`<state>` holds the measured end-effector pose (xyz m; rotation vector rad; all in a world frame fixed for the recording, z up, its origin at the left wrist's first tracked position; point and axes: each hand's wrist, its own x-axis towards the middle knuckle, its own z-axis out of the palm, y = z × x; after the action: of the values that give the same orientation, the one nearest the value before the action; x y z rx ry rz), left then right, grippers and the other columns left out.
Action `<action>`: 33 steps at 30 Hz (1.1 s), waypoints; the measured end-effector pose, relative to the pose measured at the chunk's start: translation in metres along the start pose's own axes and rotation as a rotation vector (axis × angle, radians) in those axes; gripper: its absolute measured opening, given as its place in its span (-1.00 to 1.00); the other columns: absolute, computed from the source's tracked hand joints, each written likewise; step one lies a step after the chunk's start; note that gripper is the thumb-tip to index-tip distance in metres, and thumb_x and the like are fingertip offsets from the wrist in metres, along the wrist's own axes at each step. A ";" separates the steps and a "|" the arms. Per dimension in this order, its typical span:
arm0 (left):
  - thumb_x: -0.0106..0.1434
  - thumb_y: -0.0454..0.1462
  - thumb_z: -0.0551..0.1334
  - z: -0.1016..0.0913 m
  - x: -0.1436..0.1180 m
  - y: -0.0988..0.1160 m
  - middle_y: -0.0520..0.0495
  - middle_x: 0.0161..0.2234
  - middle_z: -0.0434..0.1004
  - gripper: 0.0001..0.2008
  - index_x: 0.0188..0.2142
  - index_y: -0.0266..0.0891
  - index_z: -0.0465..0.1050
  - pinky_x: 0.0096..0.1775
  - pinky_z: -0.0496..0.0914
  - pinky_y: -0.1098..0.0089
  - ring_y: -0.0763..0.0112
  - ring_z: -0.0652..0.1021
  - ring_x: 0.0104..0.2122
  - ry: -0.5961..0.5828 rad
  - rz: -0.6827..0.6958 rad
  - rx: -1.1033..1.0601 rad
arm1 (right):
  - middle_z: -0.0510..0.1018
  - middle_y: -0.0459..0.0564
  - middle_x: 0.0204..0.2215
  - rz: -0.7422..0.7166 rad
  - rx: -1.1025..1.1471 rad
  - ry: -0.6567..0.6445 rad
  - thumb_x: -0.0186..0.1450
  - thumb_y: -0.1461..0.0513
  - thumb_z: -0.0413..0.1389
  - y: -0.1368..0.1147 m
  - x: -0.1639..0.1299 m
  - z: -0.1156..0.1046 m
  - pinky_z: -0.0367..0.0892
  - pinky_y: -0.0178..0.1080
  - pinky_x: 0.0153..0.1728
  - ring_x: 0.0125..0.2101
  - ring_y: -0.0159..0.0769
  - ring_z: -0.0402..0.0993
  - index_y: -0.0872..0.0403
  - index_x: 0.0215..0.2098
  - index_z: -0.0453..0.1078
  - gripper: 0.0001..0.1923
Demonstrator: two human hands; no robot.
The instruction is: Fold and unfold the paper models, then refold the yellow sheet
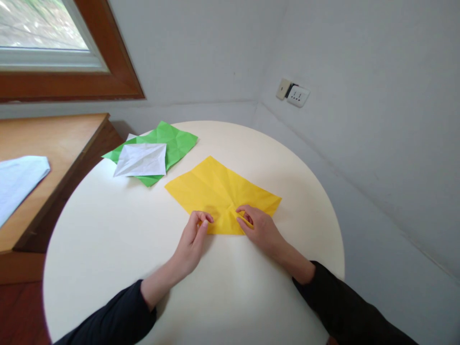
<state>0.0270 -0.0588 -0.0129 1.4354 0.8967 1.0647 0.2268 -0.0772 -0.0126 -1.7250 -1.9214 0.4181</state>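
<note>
A: What lies nearest?

B: Bare cream round table (108,249), with dark sleeves coming in over its near rim. There is open surface to the left of the left hand (192,239) and in front of both wrists.

A: And the hands?

B: Both sit at the near edge of the yellow paper (219,191). The left hand's fingers curl down onto that edge, pinching it narrowly. The right hand (260,230) has thumb and forefinger closed on a small raised fold of the same sheet, near its middle crease.

A: Where is the sheet, and how does it point?

B: It lies flat at the table's centre, creased, a folded straight edge toward the person. Its long axis runs left to right, slightly sloping down to the right, with one corner pointing away.

A: Farther out?

B: A white paper (142,160) lies on a green paper (172,141) near the far left rim, well apart from the yellow. Left of the table is a wooden ledge (46,139) under a window (39,24); a wall socket (297,95) sits beyond.
</note>
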 end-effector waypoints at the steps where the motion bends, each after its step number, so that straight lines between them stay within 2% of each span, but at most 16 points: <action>1: 0.25 -0.09 0.13 0.000 0.001 0.000 -0.04 -0.35 0.36 -0.76 -0.38 -0.21 0.29 -0.15 0.23 0.35 0.34 0.37 -0.25 0.005 -0.018 -0.081 | 0.43 -0.08 -0.50 0.000 -0.010 0.004 0.21 0.33 0.04 -0.001 0.000 0.000 0.24 -0.31 -0.43 -0.51 -0.35 0.33 0.10 -0.24 0.35 -0.85; 4: 0.16 -0.12 0.24 0.000 0.006 0.002 -0.03 -0.41 0.39 -0.77 -0.44 -0.24 0.33 -0.17 0.25 0.37 0.38 0.39 -0.31 -0.003 -0.120 -0.372 | 0.52 0.00 -0.39 -0.009 -0.028 0.023 0.22 0.34 0.01 -0.002 0.000 0.000 0.30 -0.27 -0.35 -0.42 -0.31 0.41 0.11 -0.24 0.36 -0.84; 7: 0.11 -0.18 0.30 0.002 0.009 0.009 -0.03 -0.44 0.40 -0.78 -0.47 -0.28 0.35 -0.21 0.28 0.40 0.41 0.41 -0.36 -0.020 -0.283 -0.647 | 0.54 0.06 -0.31 -0.023 -0.035 0.031 0.24 0.35 -0.04 -0.003 -0.001 0.001 0.33 -0.23 -0.26 -0.33 -0.26 0.45 0.12 -0.24 0.37 -0.81; 10: 0.10 -0.21 0.31 0.002 0.010 0.015 -0.04 -0.46 0.40 -0.80 -0.47 -0.31 0.38 -0.23 0.32 0.41 0.43 0.43 -0.39 -0.033 -0.384 -0.808 | 0.55 0.08 -0.28 -0.027 -0.057 0.029 0.27 0.35 -0.07 -0.005 -0.003 0.002 0.35 -0.20 -0.22 -0.27 -0.22 0.46 0.13 -0.21 0.37 -0.78; 23: 0.14 -0.36 0.23 0.000 0.011 0.021 0.05 -0.58 0.24 -0.83 -0.56 -0.32 0.33 -0.37 0.34 0.46 0.51 0.36 -0.52 -0.083 -0.478 -1.003 | 0.53 0.09 -0.28 -0.022 -0.125 0.006 0.27 0.34 -0.05 -0.010 -0.003 0.004 0.36 -0.19 -0.19 -0.26 -0.22 0.46 0.14 -0.16 0.40 -0.76; 33: 0.18 -0.33 0.18 -0.001 0.013 0.022 0.08 -0.62 0.19 -0.78 -0.59 -0.29 0.29 -0.38 0.34 0.44 0.51 0.33 -0.55 -0.073 -0.518 -0.983 | 0.53 0.11 -0.29 0.005 -0.128 -0.004 0.26 0.35 -0.04 -0.015 -0.002 0.004 0.36 -0.19 -0.20 -0.27 -0.21 0.45 0.17 -0.16 0.40 -0.76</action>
<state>0.0299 -0.0495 0.0105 0.3840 0.5054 0.8441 0.2123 -0.0805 -0.0080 -1.8101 -1.9857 0.3063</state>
